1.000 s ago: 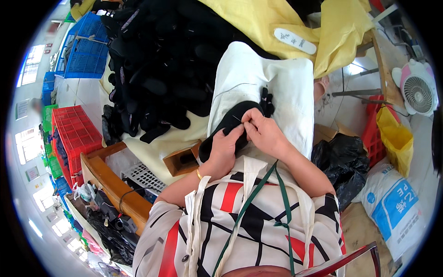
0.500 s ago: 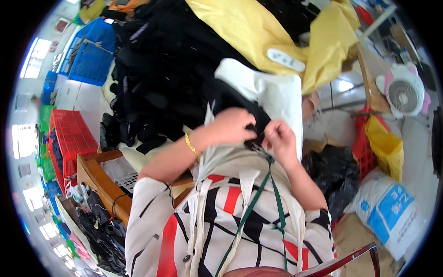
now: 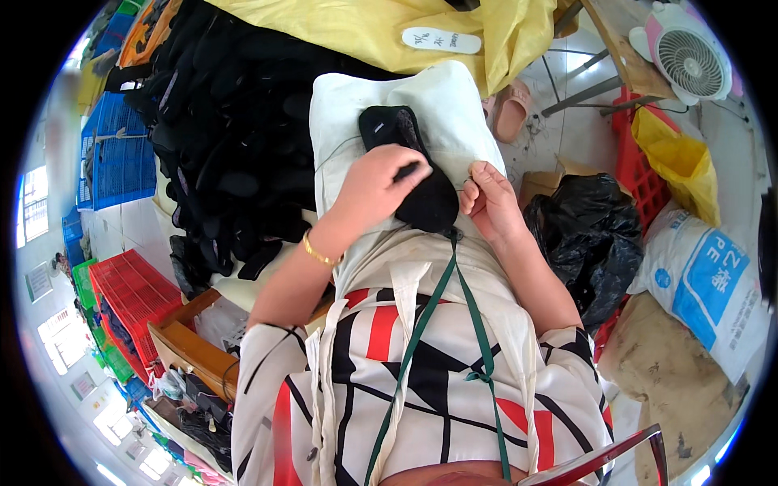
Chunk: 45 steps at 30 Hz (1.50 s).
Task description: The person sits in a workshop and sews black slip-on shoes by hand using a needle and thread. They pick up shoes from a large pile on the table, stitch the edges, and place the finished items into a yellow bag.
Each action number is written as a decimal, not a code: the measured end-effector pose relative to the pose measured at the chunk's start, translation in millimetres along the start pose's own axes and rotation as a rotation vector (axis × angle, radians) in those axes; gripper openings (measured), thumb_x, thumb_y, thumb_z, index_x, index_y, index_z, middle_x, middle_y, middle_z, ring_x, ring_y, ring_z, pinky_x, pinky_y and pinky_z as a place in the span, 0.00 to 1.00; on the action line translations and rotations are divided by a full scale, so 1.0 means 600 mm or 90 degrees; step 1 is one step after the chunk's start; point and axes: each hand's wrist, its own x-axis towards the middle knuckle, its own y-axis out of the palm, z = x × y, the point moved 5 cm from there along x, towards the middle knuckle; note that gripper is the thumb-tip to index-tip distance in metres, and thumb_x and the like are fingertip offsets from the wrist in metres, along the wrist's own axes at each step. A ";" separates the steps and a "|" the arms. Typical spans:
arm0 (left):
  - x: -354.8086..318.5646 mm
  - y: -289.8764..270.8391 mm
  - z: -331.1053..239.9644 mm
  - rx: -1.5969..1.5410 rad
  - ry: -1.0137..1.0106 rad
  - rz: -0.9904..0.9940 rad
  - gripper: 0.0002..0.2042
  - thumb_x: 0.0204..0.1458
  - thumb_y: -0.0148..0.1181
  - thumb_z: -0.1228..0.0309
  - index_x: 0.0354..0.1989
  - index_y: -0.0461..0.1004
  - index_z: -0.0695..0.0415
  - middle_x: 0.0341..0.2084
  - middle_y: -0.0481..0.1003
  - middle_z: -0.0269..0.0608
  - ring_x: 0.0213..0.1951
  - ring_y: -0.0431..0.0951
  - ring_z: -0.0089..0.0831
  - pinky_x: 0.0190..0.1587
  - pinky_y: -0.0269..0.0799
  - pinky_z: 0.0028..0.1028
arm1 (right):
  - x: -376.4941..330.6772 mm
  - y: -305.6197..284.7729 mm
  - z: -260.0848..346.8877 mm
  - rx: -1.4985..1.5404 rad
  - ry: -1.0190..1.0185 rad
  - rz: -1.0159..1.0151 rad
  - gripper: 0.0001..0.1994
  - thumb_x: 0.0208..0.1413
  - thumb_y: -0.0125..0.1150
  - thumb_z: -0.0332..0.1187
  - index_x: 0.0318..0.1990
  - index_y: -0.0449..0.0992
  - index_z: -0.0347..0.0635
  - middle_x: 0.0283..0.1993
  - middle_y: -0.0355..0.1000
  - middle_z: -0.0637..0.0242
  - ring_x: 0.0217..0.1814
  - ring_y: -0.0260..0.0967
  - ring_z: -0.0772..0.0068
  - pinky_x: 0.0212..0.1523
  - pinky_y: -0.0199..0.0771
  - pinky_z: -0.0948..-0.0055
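Note:
A black fabric shoe lies lengthwise on a white cushion over my lap, its opening showing a dark patterned lining. My left hand is closed on the shoe's left edge, fingers curled at the opening. Just right of the shoe, my right hand is raised with thumb and forefinger pinched together. A thin dark line shows near those fingertips, too fine to name. A green cord hangs from my neck down to the shoe's near end, where a small dark piece is partly hidden.
A heap of black shoes fills the left side. Beyond the cushion lies yellow sheeting with a white insole shape on it. At right are a black plastic bag, a white sack and a fan. A red crate stands left.
My right hand has moved away from the left, off to the shoe's right. The shoe now lies flatter and in plainer sight on the cushion. The whole view has shifted.

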 end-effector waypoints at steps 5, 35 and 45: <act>-0.055 0.026 0.024 0.030 -0.187 0.016 0.09 0.58 0.61 0.65 0.39 0.78 0.58 0.31 0.77 0.45 0.32 0.77 0.38 0.37 0.72 0.32 | 0.000 0.011 -0.020 -0.049 0.016 -0.004 0.09 0.66 0.57 0.39 0.38 0.70 0.45 0.22 0.67 0.71 0.21 0.65 0.76 0.23 0.66 0.78; -0.115 0.068 0.023 -0.065 -0.238 0.043 0.13 0.58 0.62 0.67 0.43 0.72 0.64 0.28 0.74 0.39 0.27 0.73 0.26 0.32 0.72 0.29 | -0.071 -0.103 0.108 0.067 -0.129 -0.088 0.04 0.66 0.55 0.32 0.38 0.70 0.44 0.22 0.58 0.76 0.21 0.54 0.82 0.22 0.55 0.80; -0.144 0.072 0.037 -0.553 -0.575 -0.042 0.12 0.61 0.59 0.68 0.47 0.74 0.64 0.33 0.79 0.40 0.28 0.79 0.24 0.28 0.76 0.21 | -0.067 -0.080 0.077 -0.054 -0.194 -0.135 0.05 0.67 0.55 0.32 0.44 0.72 0.41 0.30 0.72 0.69 0.32 0.70 0.77 0.36 0.70 0.79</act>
